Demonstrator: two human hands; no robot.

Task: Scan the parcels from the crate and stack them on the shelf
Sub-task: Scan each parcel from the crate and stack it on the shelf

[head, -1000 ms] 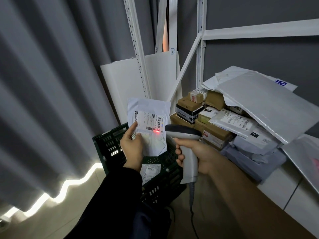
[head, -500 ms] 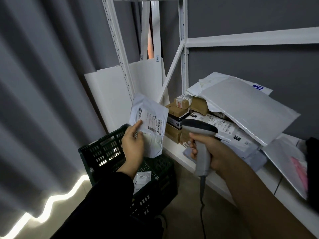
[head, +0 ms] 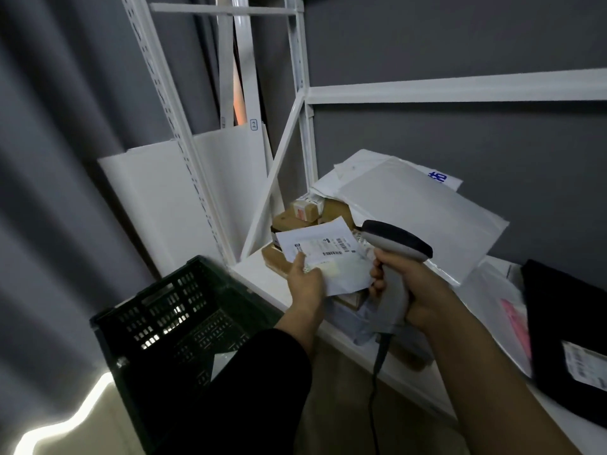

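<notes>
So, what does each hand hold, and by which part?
The left hand pinches the flat white plastic mailer parcel at its lower left edge; the right hand holds the grey handheld barcode scanner by its handle.

The crate is dark perforated plastic, the shelf white painted metal, its parcels smooth plastic mailers and matt brown cardboard boxes.

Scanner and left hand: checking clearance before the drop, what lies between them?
Head view: the white mailer held by the left hand spans the gap, its right edge close to the right hand gripping the scanner.
</notes>
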